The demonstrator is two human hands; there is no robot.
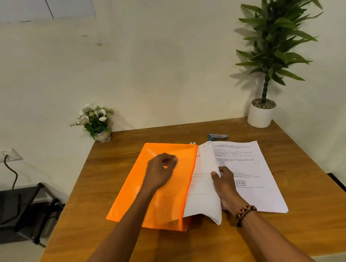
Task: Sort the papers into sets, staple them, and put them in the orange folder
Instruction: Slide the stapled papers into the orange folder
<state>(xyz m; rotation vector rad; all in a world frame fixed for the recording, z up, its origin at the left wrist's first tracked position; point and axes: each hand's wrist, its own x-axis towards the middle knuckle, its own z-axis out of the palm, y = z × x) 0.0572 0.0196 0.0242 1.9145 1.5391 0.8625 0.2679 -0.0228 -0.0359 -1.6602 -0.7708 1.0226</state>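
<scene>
Papers [245,172] lie in a loose white stack near the middle of the tabletop [93,236], toward its right edge, with the orange folder [155,210] touching them on the left and partly overlapping their near left corner. The right hand [224,186] pinches the free edge of several upper sheets, thumb on one face and fingers behind, and holds them curled upright like a turning page; the printed sheet beneath lies flat. The left hand [161,171] hovers over the folder with its fingers loosely curled, gripping nothing that I can make out; whether it touches the plastic I cannot tell.

These sheets look light and floppy: the lifted bunch bows under its own weight, so it likely fans or slides apart unless pinched firmly near an edge or squared with both hands. A grip at the long side, close to a corner, should keep a set together for stapling. The folder looks like thin, glossy plastic, probably slick and limp, best held open at its mouth while a set goes in. The stapler [217,136] rests beyond the papers, near the far edge, between a small flower pot [103,136] and a tall potted plant [260,114].
</scene>
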